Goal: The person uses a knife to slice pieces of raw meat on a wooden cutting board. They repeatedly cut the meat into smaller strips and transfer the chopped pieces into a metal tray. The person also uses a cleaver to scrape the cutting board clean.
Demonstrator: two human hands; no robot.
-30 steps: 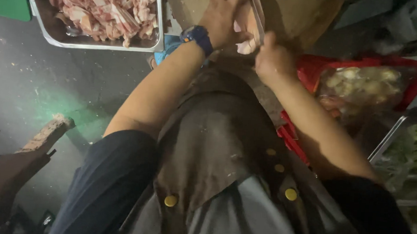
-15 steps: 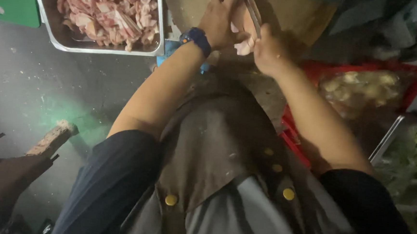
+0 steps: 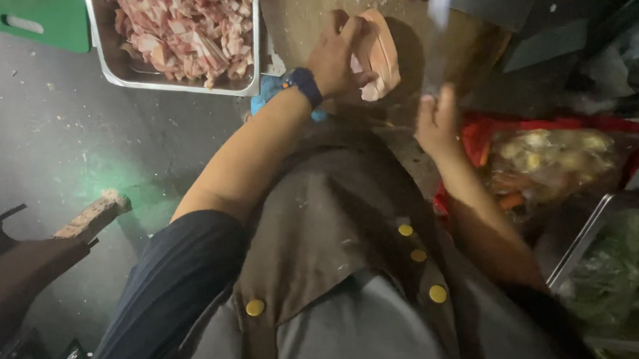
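Dim kitchen floor, grey and speckled with scraps, is filling the left side of the view, and a round wooden chopping block (image 3: pixel 307 23) is sitting at the top middle. One slab of raw pink meat (image 3: pixel 377 54) is lying on that block, and the left hand (image 3: pixel 338 55) is pressing down on it, fingers curled over its left edge, so the meat is poking out just to the right of that hand. A dark blue wristband (image 3: pixel 304 85) is wrapping that wrist. The right hand (image 3: pixel 435 124) is hovering just right of the meat and a bit lower, apart from it, fist closed around the handle of one cleaver (image 3: pixel 439 17) whose blurred blade is pointing straight up out of the fist. So that's one piece of meat, one blade, two hands.

One steel tray (image 3: pixel 113 48) heaped with chopped raw meat is sitting left of the block, with one green cutting board (image 3: pixel 31 3) beyond it in the corner. Over on the right, one red-edged bag of mixed vegetables (image 3: pixel 557 161) is lying near a metal container of leafy greens (image 3: pixel 636 265). Four yellow buttons are showing on the brown apron (image 3: pixel 331 224).
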